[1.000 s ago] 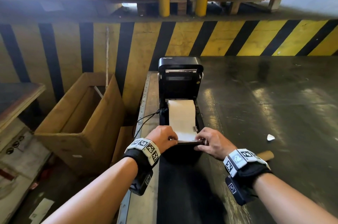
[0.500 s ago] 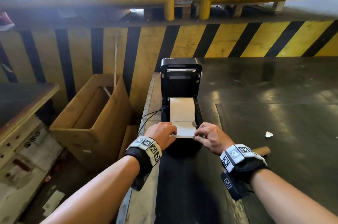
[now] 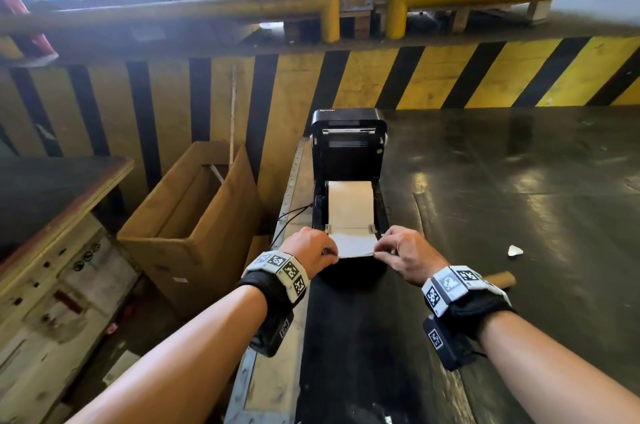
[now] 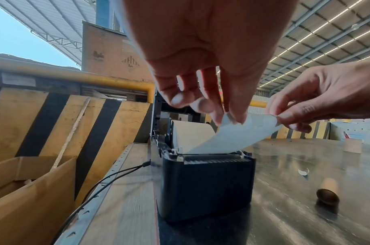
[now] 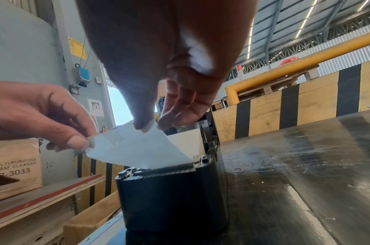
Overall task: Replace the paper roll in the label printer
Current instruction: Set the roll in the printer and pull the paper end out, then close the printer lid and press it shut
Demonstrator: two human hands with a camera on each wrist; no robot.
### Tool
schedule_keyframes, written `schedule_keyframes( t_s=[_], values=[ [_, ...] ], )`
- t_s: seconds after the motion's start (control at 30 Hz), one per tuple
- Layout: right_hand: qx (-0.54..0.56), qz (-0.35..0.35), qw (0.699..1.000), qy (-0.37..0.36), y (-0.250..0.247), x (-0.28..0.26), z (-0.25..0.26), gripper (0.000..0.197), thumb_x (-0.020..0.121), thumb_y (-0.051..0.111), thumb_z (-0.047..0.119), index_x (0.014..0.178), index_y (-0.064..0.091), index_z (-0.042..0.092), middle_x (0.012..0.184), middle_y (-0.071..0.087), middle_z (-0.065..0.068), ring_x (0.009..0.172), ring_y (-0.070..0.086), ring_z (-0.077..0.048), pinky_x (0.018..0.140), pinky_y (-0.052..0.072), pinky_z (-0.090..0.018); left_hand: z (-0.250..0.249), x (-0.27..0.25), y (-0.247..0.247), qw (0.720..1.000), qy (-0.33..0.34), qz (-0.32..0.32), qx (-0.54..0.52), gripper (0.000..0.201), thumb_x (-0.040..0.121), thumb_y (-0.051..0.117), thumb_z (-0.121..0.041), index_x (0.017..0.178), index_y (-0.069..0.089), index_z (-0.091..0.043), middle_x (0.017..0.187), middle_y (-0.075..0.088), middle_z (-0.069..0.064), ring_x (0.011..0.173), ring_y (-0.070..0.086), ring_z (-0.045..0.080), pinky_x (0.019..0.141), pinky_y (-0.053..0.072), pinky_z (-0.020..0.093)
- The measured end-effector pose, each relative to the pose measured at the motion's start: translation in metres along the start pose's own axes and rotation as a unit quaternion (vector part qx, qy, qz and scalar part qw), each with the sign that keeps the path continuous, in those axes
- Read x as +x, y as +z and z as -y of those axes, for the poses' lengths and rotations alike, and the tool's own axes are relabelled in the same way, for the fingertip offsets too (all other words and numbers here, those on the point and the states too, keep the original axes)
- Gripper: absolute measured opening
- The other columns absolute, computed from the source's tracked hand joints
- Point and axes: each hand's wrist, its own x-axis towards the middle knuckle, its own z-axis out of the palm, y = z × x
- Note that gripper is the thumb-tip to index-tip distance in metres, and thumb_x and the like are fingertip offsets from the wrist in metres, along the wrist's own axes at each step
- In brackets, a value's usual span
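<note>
Paper end [image 3: 353, 243] now lifted off the printer [image 3: 348, 146], both hands [image 3: 311, 249] pinching its corners.

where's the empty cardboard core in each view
Head: the cardboard core lies on the table just right of the right hand's wristband.
Left wrist: lower right, end-on.
Right wrist: not in it.
Shared landmark: the black printer.

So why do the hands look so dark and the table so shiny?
Right wrist view: right hand is dark against the bright roof and doorway. Head view: light glares off the table. Left wrist view: the cardboard tube and the near table are blurred.
</note>
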Motion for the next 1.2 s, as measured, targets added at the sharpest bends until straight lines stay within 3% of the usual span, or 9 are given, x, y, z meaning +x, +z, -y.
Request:
schedule_keyframes(
  t_s=[0.1,0.17,0.33,0.43,0.53,0.67,0.9,1.2],
  values=[
    [-0.003,0.005,1.0,0.004,-0.011,0.01,0.002,0.019,0.084,0.063,0.025,0.089,0.072,0.009,0.096,0.063,-0.008,0.077,0.057,-0.016,0.074,0.047,-0.024,0.005,0.009,-0.015,0.999,-0.028,0.039,-0.018,0.027,0.082,0.065,-0.038,0.097,0.071,-0.017,0.097,0.071,0.003,0.086,0.065,0.018,0.08,0.054,0.03],
    [-0.012,-0.004,1.0,0.004,-0.025,0.022,0.006,0.021,0.084,0.063,0.026,0.09,0.072,0.008,0.095,0.065,-0.01,0.077,0.06,-0.018,0.073,0.045,-0.022,0.011,0.021,-0.036,0.998,-0.041,0.028,-0.025,0.031,0.081,0.066,-0.04,0.099,0.071,-0.015,0.096,0.071,0.005,0.087,0.065,0.02,0.081,0.054,0.031],
    [-0.033,-0.073,0.997,0.001,-0.081,0.074,0.017,0.02,0.084,0.062,0.027,0.094,0.071,0.011,0.095,0.069,-0.009,0.086,0.061,-0.018,0.074,0.037,-0.018,0.036,0.068,-0.115,0.99,-0.077,-0.099,-0.07,0.032,0.082,0.066,-0.036,0.103,0.069,-0.012,0.098,0.07,0.007,0.09,0.064,0.02,0.077,0.049,0.026],
    [-0.019,-0.121,0.992,0.026,-0.108,0.103,0.022,0.021,0.084,0.061,0.029,0.094,0.069,0.013,0.093,0.07,-0.006,0.086,0.06,-0.017,0.077,0.04,-0.021,0.046,0.099,-0.152,0.974,-0.098,-0.171,-0.113,0.039,0.081,0.067,-0.036,0.111,0.065,-0.011,0.105,0.069,0.009,0.099,0.064,0.024,0.086,0.049,0.029],
    [0.01,-0.148,0.987,0.059,-0.122,0.127,0.022,0.023,0.084,0.061,0.03,0.098,0.068,0.013,0.093,0.069,-0.004,0.086,0.06,-0.017,0.076,0.039,-0.021,0.053,0.127,-0.173,0.957,-0.128,-0.204,-0.164,0.044,0.08,0.069,-0.036,0.113,0.063,-0.008,0.11,0.069,0.013,0.103,0.064,0.03,0.093,0.051,0.036],
    [0.028,-0.155,0.983,0.098,-0.132,0.164,0.015,0.03,0.085,0.06,0.033,0.107,0.064,0.013,0.101,0.068,-0.004,0.09,0.058,-0.018,0.078,0.037,-0.02,0.062,0.165,-0.18,0.947,-0.165,-0.196,-0.191,0.051,0.08,0.068,-0.039,0.119,0.058,-0.008,0.116,0.066,0.012,0.108,0.06,0.028,0.094,0.047,0.033],
    [0.073,-0.147,0.975,0.147,-0.12,0.228,-0.006,0.048,0.086,0.057,0.036,0.127,0.052,0.011,0.128,0.058,-0.014,0.117,0.055,-0.027,0.1,0.04,-0.032,0.073,0.222,-0.162,0.946,-0.2,-0.164,-0.196,0.058,0.082,0.064,-0.042,0.126,0.052,-0.008,0.12,0.063,0.009,0.113,0.058,0.026,0.098,0.045,0.033],
    [0.115,-0.124,0.971,0.171,-0.101,0.243,-0.023,0.053,0.09,0.05,0.042,0.136,0.042,0.016,0.137,0.052,-0.009,0.126,0.048,-0.028,0.101,0.035,-0.029,0.078,0.232,-0.129,0.944,-0.189,-0.149,-0.226,0.049,0.087,0.057,-0.042,0.123,0.056,-0.008,0.118,0.065,0.012,0.112,0.059,0.029,0.098,0.046,0.037]
  ],
)
